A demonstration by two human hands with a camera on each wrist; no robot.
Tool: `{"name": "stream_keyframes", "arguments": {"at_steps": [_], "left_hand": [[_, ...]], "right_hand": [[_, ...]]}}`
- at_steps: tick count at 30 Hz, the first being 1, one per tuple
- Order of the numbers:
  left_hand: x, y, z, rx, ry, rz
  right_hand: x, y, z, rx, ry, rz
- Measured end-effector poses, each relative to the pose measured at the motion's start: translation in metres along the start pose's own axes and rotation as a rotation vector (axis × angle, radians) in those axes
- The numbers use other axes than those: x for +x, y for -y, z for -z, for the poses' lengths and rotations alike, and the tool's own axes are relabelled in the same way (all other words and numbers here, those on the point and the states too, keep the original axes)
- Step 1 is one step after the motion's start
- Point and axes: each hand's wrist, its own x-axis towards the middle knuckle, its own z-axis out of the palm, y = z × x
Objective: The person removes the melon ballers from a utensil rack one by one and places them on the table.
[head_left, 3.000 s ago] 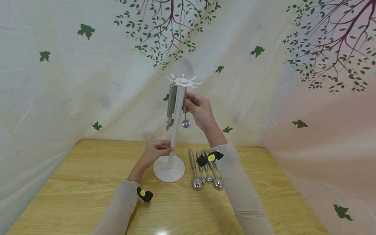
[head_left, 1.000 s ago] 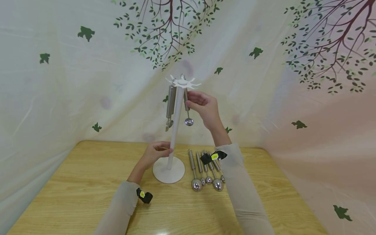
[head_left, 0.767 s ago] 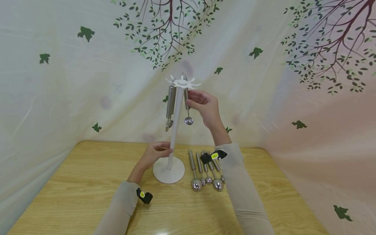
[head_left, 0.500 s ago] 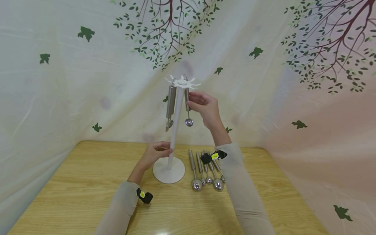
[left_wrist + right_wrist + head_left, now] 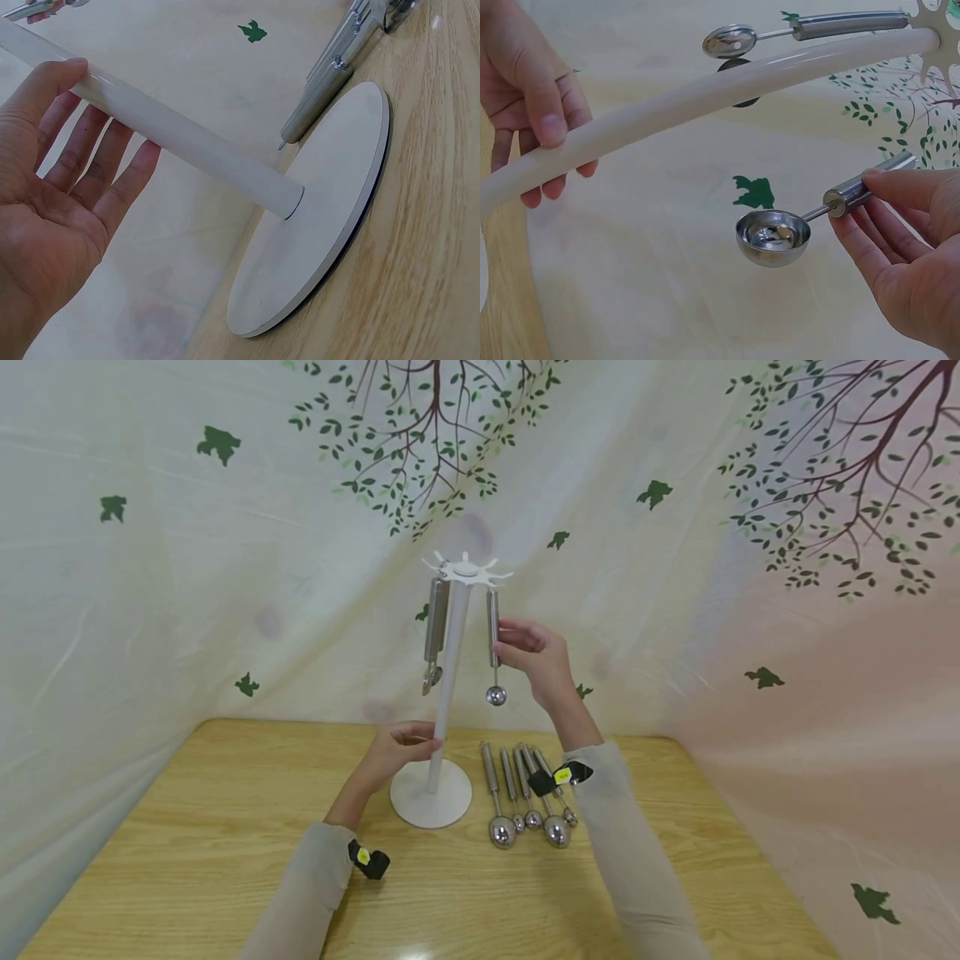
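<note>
A white stand has a round base (image 5: 431, 814), a slim pole (image 5: 452, 652) and a pronged top (image 5: 467, 570). My left hand (image 5: 392, 750) grips the pole low down, thumb on one side and fingers on the other. In my right hand (image 5: 538, 658), thumb and fingers pinch the steel handle of a melon baller (image 5: 772, 244). It hangs bowl down, just right of the pole and apart from it, its handle top near a right-hand prong. Left of the pole, steel utensils (image 5: 437, 620) hang from the top; the right wrist view shows one with an oval bowl (image 5: 730, 41).
Several steel scoops (image 5: 502, 832) lie side by side on the wooden table (image 5: 247, 860), right of the base and below my right forearm. A pale cloth backdrop (image 5: 337, 635) with printed trees and leaves rises behind the table.
My right hand has moved right and down with the melon baller, whose loop stood up among the rear prongs before. The left hand and stand have stayed put.
</note>
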Motion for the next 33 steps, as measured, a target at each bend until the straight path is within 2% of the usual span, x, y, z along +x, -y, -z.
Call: {"name": "stream_keyframes", "arguments": {"at_steps": [14,25,33], "left_hand": [[-0.001,-0.001,0.0,0.009,0.012,-0.018],[-0.003,-0.004,-0.002,0.022,0.0,-0.015],[-0.003,-0.005,-0.001,0.026,0.003,-0.005]], "right_hand": [[-0.027,-0.037,0.039,-0.064,-0.038,-0.142],[-0.048,-0.063,0.076,-0.078,-0.036,-0.154],[-0.067,-0.075,0.101,-0.154,-0.038,-0.217]]}}
